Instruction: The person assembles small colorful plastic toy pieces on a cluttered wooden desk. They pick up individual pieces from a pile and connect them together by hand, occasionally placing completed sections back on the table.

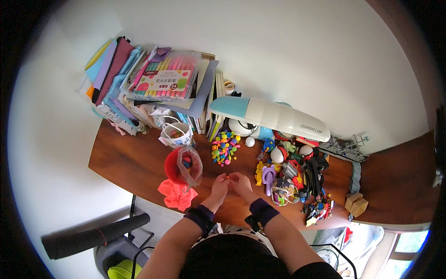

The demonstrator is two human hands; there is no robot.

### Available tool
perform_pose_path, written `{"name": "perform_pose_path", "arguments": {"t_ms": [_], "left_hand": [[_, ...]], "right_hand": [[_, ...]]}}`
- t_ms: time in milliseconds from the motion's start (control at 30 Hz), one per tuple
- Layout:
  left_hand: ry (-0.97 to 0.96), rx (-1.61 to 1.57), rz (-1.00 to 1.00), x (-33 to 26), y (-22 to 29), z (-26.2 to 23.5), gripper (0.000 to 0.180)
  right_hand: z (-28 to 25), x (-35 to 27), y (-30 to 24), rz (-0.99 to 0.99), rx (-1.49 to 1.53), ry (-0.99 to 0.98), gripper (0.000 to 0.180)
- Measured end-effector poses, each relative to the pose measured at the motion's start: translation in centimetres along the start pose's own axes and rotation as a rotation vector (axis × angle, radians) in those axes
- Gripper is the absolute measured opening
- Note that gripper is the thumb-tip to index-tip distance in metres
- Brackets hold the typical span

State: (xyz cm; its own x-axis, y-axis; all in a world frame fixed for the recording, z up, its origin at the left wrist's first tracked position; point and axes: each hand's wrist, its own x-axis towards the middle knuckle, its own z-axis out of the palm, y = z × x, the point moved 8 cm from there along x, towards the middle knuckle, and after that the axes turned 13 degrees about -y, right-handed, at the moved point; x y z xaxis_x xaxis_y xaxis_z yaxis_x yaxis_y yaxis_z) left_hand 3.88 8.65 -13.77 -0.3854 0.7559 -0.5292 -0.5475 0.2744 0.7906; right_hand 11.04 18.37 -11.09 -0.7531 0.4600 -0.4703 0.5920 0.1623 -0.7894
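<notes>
My left hand (219, 188) and my right hand (240, 184) meet over the front of the wooden desk, fingertips pinched together. A small orange piece (228, 177) shows between them; its exact kind is too small to make out. Just beyond lies a pile of colourful small plastic pieces (226, 148). Left of my hands, a red bucket (173, 169) stands with a clear plastic bag (191, 168) at its right side and a few coloured pieces inside. A crumpled coral-pink cloth or bag (177, 194) lies in front of the bucket.
A white paper bag (177, 136) stands behind the bucket. Books and a marker case (167, 76) are stacked back left. A white-and-blue desk lamp (274, 116) reaches over the back. Mixed toys (290, 169) crowd the right, with wooden blocks (356, 205) farther along.
</notes>
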Motion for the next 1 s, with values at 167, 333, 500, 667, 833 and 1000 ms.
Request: {"name": "perform_pose_path", "arguments": {"t_ms": [167, 333, 500, 667, 833, 1000], "left_hand": [[-0.011, -0.021, 0.090, -2.1, 2.2, 1.3, 0.041], [0.000, -0.025, 0.305, -7.3, 8.9, 1.8, 0.039], [0.119, 0.000, 0.431, -12.2, 14.0, -0.1, 0.037], [0.152, -0.086, 0.453, -13.1, 15.3, -3.0, 0.038], [0.133, -0.177, 0.455, -12.2, 14.1, -6.7, 0.037], [0.072, -0.177, 0.382, -12.1, 15.0, -7.6, 0.036]], "right_hand": [[-1.6, -1.5, -1.7, -0.075, 0.095, -0.012, 0.023], [-2.4, -1.8, -7.2, -0.311, 0.163, -0.048, 0.020], [-0.7, -2.6, -14.4, -0.460, 0.187, -0.107, 0.022], [1.8, -1.5, -16.5, -0.541, 0.281, -0.181, 0.024], [3.8, -0.4, -17.0, -0.470, 0.311, -0.201, 0.024], [3.4, 0.4, -14.6, -0.439, 0.386, -0.128, 0.024]]}}
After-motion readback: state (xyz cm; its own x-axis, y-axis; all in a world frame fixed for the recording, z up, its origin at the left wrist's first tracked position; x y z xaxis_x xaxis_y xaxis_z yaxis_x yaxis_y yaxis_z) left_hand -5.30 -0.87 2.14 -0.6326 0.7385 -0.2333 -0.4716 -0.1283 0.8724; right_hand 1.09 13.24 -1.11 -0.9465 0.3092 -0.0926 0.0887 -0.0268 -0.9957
